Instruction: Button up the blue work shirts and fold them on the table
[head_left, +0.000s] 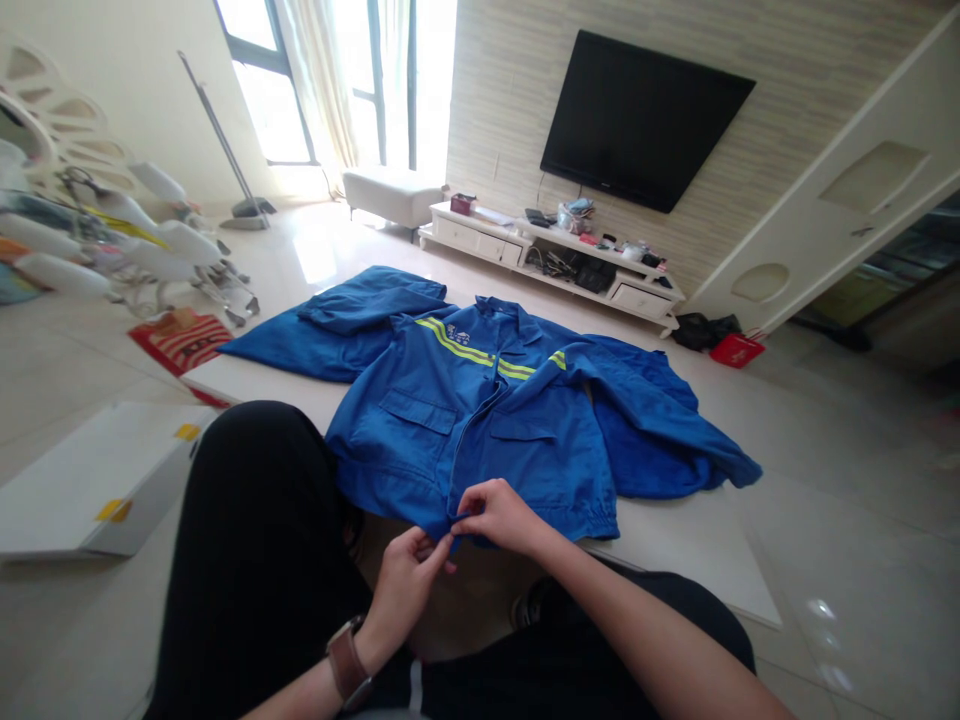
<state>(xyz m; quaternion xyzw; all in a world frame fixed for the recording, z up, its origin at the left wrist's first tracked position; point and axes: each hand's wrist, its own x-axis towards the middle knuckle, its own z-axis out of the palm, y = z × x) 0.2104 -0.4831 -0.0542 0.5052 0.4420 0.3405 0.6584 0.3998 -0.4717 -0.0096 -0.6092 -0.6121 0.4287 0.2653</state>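
Note:
A blue work jacket [420,400] with yellow-green reflective stripes lies front up, its collar toward the far side and its hem toward me. Its sleeves spread to both sides, over more blue cloth [652,460]. At the middle of the hem, my left hand [409,580] pinches the bottom corner of the front opening. My right hand [499,515] pinches the same spot from above, fingertips close to the left ones. The small part between the fingers is hidden. Above the hands, the front is partly closed along the placket.
The jacket rests on a low white board or table [697,550] between my knees. A white box-like piece [97,480] and a red striped bag [184,345] are on the left. Beyond stand a white TV cabinet [480,240], a grey bench [394,198] and a wall-mounted television [645,120].

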